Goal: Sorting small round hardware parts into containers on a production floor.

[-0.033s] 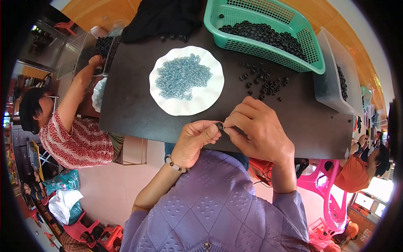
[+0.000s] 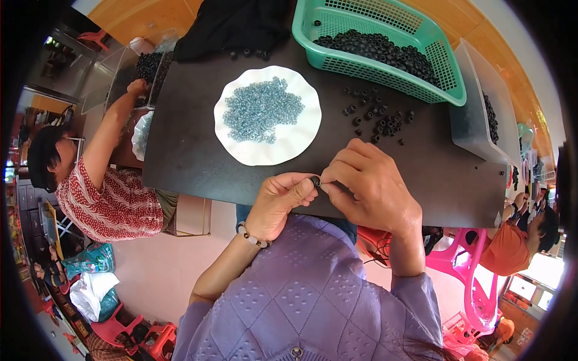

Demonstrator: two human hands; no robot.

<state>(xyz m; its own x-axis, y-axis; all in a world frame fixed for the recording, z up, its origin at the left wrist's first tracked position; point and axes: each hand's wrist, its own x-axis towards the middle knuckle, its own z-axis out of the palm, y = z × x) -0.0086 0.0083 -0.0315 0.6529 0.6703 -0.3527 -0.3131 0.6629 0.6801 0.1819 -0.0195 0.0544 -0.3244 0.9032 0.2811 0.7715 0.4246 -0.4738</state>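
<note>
Over the table's near edge, my left hand [image 2: 283, 201] pinches a small black ring-shaped piece [image 2: 315, 180] between thumb and forefinger. My right hand [image 2: 376, 186] meets it from the right, thumb and forefinger closed together at the side of the piece. Whatever lies between those right fingertips is too small to make out. Just beyond my hands is a white wavy-rimmed plate [image 2: 295, 144], heaped with small clear bluish pieces [image 2: 262, 111]. Several loose black pieces [image 2: 385, 125] lie on the dark table to the right of the plate.
A green perforated basket [image 2: 379, 67] of black pieces stands at the far right, beside a clear plastic bin [image 2: 478, 120]. Black cloth [image 2: 232, 30] lies at the back. On the left, another person [image 2: 111, 186] reaches into a clear box. A pink stool [image 2: 475, 277] stands at lower right.
</note>
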